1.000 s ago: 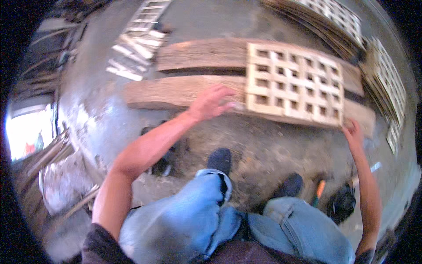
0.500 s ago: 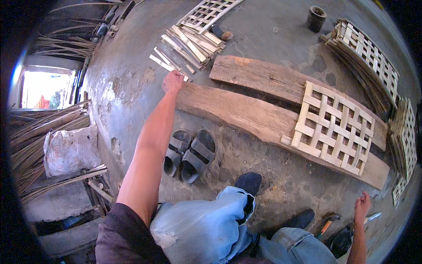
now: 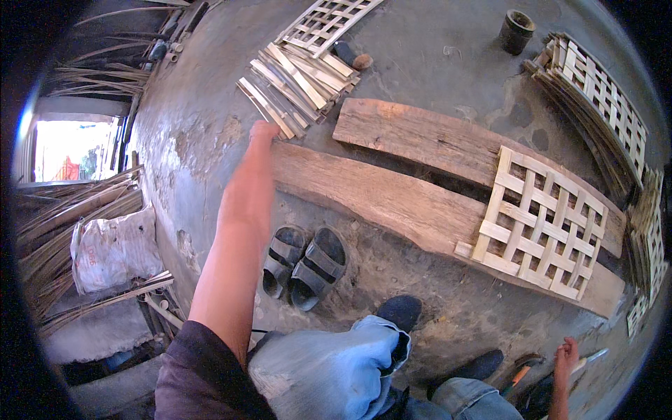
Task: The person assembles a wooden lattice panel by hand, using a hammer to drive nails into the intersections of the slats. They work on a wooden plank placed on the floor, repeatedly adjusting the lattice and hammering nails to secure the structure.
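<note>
My left hand reaches to the near end of a pile of pale split strips, beside the left end of the nearer wooden plank. Its fingers look curled closed, but blur and the back of the hand hide whatever may be in them. A woven panel of flat pale strips lies across the right part of both planks, the farther plank included. At lower right, my right hand hovers with nothing in it, fingers loosely bent and apart. Close by lie a knife and an orange-handled tool.
Stacked woven panels stand along the right side, more below them. Another panel lies beyond the strips. Sandals sit before the near plank. A dark pot stands far right; a white sack rests at left.
My left hand has moved slightly left, off the plank's end and to the strips' near ends. My right hand has shifted slightly left. The whole view has tilted a little.
</note>
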The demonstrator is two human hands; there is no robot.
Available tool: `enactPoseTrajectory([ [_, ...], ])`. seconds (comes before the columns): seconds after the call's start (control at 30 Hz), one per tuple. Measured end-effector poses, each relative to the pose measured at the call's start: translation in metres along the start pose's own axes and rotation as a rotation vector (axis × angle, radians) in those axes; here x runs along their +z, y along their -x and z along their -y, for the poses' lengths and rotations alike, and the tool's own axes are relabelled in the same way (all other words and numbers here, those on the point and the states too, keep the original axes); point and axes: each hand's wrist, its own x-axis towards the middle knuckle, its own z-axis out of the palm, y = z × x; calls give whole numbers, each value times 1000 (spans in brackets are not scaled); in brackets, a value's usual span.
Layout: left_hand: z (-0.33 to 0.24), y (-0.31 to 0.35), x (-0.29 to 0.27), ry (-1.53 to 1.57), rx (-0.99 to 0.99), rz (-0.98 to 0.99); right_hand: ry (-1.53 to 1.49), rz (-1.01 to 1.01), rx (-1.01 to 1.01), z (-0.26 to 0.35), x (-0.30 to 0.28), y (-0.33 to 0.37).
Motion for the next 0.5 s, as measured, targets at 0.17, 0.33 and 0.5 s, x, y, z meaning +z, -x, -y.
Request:
enactPoseTrajectory([
  [0.17, -1, -25, 1, 15, 118, 26, 43, 5, -155, -1, -11, 18],
  [0.33, 100, 12, -61, 603, 602, -249, 324, 156, -363, 55, 24, 31],
  [0.5, -104, 197, -83, 1351, 665, 211, 334, 157, -296, 251, 17, 34],
])
